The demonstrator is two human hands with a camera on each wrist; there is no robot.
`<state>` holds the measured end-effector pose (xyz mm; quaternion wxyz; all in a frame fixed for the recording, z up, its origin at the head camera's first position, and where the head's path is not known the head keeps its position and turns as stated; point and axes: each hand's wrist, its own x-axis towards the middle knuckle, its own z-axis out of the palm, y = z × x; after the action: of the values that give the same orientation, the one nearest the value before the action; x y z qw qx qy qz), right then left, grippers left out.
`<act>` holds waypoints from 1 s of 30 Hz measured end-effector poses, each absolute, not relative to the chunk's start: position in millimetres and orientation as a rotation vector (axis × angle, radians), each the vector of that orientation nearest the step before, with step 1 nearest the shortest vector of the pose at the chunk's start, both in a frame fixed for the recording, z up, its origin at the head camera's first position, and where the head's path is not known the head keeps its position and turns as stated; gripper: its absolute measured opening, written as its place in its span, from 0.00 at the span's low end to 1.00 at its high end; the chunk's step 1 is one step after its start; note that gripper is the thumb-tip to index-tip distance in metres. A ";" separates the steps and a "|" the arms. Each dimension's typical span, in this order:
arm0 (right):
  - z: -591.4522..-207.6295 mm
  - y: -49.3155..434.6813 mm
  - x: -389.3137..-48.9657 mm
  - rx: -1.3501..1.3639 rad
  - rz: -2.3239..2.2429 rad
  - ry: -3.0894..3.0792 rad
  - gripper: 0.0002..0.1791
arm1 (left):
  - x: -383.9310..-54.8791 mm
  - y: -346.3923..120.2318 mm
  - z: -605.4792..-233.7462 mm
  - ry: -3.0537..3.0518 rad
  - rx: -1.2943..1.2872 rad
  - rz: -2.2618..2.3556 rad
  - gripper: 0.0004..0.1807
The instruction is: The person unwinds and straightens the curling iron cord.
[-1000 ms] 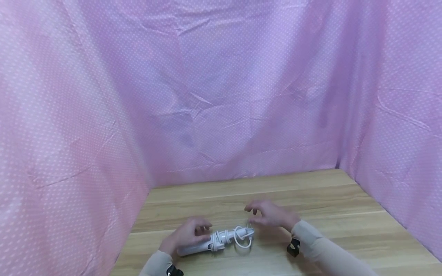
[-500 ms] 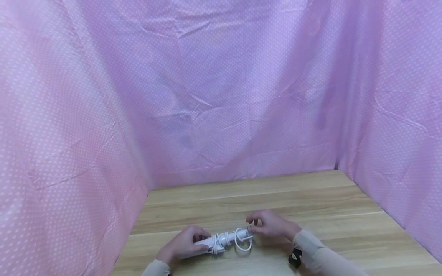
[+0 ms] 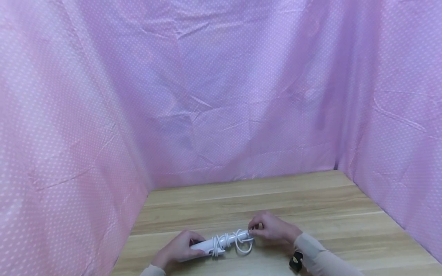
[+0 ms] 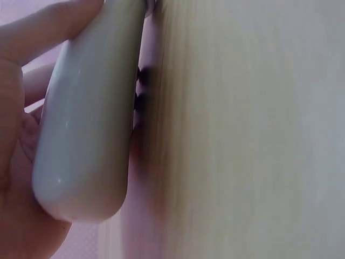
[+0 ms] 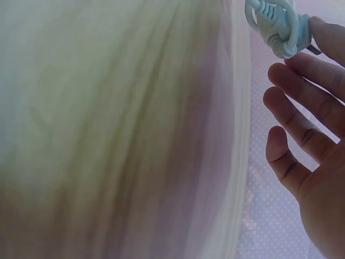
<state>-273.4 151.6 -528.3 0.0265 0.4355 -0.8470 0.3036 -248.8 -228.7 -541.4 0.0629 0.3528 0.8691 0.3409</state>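
Observation:
A white, long, rounded electric appliance (image 3: pixel 203 246) lies across the front of the table, its kind unclear. White cord (image 3: pixel 226 240) is wound around its middle, with a loop hanging free at the right end. My left hand (image 3: pixel 177 249) grips the thick left end, thumb on the near side; the left wrist view shows its smooth rounded butt (image 4: pixel 86 135) against the palm. At the other end, my right hand (image 3: pixel 272 228) pinches the two-pin plug (image 5: pixel 277 32) between thumb and index finger by its prongs. The other right fingers (image 5: pixel 288 116) are loosely spread below.
The wooden tabletop (image 3: pixel 241 199) extends behind and to both sides of the hands. Pink dotted cloth (image 3: pixel 221 96) hangs along its back, left and right edges. A black wrist device (image 3: pixel 296 262) sits under the right sleeve.
My left hand has closed around the appliance's thick end and shifted slightly toward me. The right hand has come down onto the plug, its thumb and index finger now meeting at the prongs.

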 end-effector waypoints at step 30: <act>-459.4 185.8 -286.5 1.127 1.082 -2.398 0.03 | -280.1 -182.5 -478.7 2.758 1.057 1.118 0.21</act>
<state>-286.5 185.8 -459.4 0.1394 0.3898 -0.8298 0.3743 -280.1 -182.5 -478.7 -0.0081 0.3346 0.8732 0.3542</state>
